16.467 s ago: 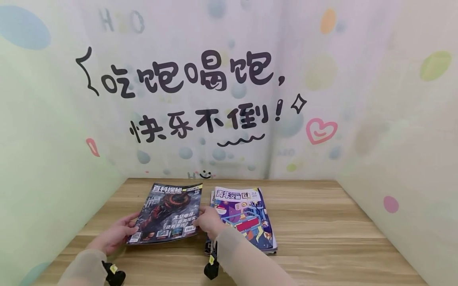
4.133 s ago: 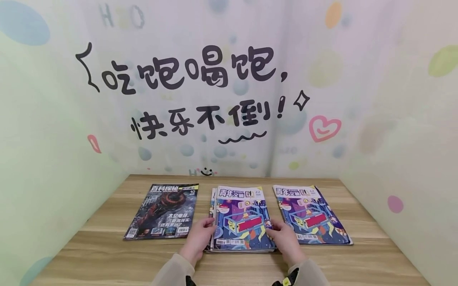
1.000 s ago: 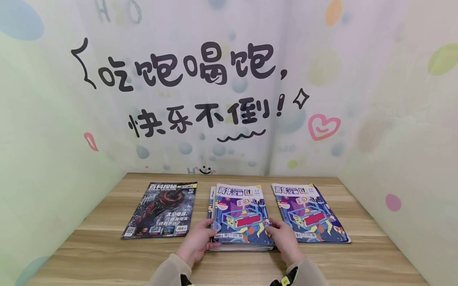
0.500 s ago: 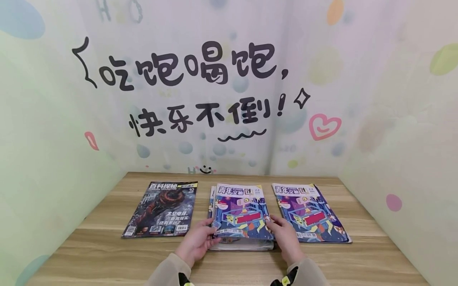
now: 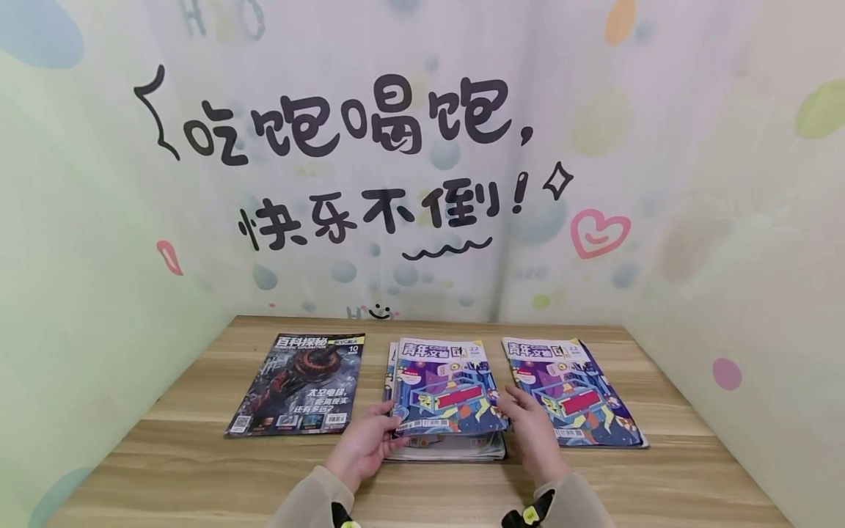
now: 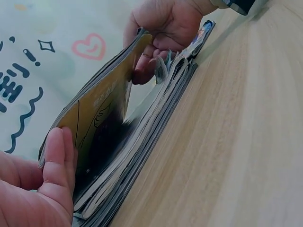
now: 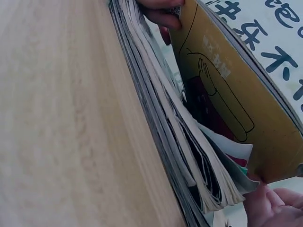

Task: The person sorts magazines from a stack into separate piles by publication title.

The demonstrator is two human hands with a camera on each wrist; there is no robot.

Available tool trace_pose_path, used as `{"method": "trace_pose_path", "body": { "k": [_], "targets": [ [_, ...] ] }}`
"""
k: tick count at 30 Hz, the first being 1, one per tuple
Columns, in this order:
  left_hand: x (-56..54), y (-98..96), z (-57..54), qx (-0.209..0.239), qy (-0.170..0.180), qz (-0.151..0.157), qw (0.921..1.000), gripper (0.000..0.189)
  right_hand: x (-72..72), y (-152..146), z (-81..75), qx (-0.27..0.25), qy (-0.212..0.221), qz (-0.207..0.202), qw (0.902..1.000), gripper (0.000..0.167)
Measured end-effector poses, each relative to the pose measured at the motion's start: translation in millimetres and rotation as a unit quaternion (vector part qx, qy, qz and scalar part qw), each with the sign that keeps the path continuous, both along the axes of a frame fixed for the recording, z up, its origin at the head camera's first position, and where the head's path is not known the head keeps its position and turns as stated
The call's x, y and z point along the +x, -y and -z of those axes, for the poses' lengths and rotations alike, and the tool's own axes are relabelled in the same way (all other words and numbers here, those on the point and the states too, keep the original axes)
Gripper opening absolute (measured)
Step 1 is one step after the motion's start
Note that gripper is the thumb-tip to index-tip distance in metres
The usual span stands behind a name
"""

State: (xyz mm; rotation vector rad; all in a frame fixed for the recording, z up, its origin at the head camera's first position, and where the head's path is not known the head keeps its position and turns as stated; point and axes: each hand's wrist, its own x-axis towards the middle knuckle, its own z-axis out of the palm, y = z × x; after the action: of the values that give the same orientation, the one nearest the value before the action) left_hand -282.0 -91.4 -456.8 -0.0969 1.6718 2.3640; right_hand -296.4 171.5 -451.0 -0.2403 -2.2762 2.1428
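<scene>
A purple-and-blue magazine [image 5: 449, 392] on top of the middle stack is tilted up, its near edge raised off the magazines below. My left hand [image 5: 366, 440] pinches its left edge, thumb above and fingers underneath. At the right edge is my right hand [image 5: 533, 433], fingers bent at the near corner; in the right wrist view, fingers [image 7: 270, 208] touch that corner. The tan back cover [image 7: 227, 99] shows in both wrist views. Beneath it lies the stack of magazines [image 5: 455, 449], with curled, uneven page edges.
A dark magazine [image 5: 300, 385] with a red machine on its cover lies at the left. To the right lies another purple magazine [image 5: 574, 392], with a further edge showing under it. The wooden table [image 5: 422, 488] meets a printed wall [image 5: 422, 293] behind.
Earlier, both hands held the dark magazine; it now lies left, and a purple one lies right. Over the last second, the middle top magazine's near edge has risen and my right hand shifted slightly right.
</scene>
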Motion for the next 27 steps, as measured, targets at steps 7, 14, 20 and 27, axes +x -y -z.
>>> {"method": "trace_pose_path", "body": {
  "k": [7,14,20,27],
  "targets": [
    [-1.2,-0.2,2.7,-0.02,-0.013,-0.003,0.9997,0.056,-2.5,-0.4,1.2,-0.026,0.043,-0.04,0.9979,0.062],
    [-0.1,-1.0,4.3,-0.045,-0.025,-0.007,0.9987,0.055,-5.4,-4.6,4.2,0.0,0.079,-0.074,0.9941,0.057],
    [-0.2,-0.1,5.5,-0.087,-0.035,-0.01,0.9955,0.055,-4.3,-8.4,4.3,0.023,0.083,-0.092,0.992,0.057],
    [0.0,2.4,1.4,-0.166,-0.069,-0.001,0.9838,0.057,-1.1,-11.2,2.4,0.036,0.077,-0.109,0.9904,0.058]
  ]
}}
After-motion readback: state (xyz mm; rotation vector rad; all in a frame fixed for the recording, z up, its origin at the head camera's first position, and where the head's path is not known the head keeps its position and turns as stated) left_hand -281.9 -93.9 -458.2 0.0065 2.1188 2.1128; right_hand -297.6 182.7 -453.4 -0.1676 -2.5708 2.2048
